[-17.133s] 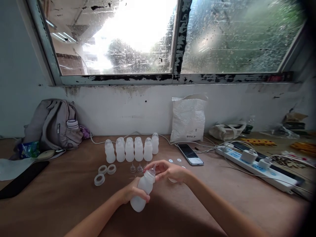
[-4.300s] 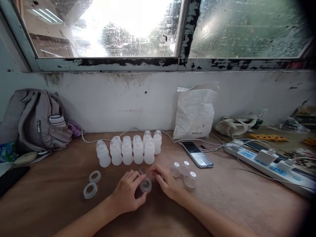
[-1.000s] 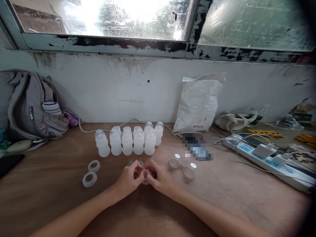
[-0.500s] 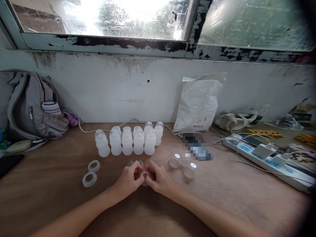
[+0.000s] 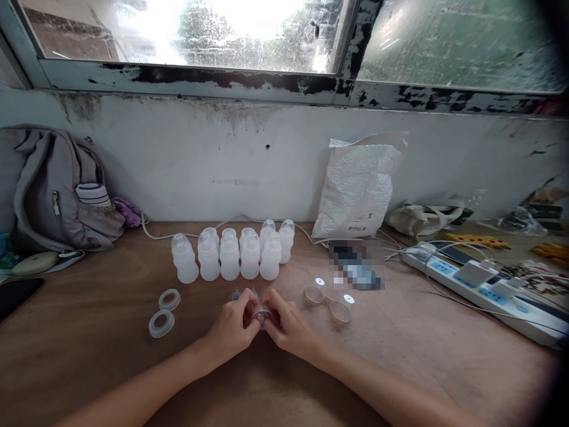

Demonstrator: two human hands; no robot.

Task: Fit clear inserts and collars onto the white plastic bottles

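Note:
Both my hands meet low in the middle of the head view, above the wooden table (image 5: 213,379). My left hand (image 5: 232,325) and my right hand (image 5: 288,323) pinch a translucent baby bottle collar ring (image 5: 261,312) from either side. Its lower part and whatever sits inside it are mostly hidden by my fingers. Small clear pieces with pointed tips (image 5: 235,294), perhaps nipples, show just behind my fingers. To the left lie two loose collar rings (image 5: 161,323), slightly overlapping. On the right are clear round caps (image 5: 340,312) and small white discs (image 5: 349,299).
Several frosted baby bottles (image 5: 230,261) with clear tops stand in rows behind my hands. A white padded bag (image 5: 358,184) leans on the wall, beside a blurred phone-like object (image 5: 358,267). A power strip (image 5: 453,279) with cables lies right; a backpack (image 5: 57,190) sits left.
The ring between my fingers has tilted, so more of its clear band shows. My hands stay in nearly the same place, and the things on the table have not moved.

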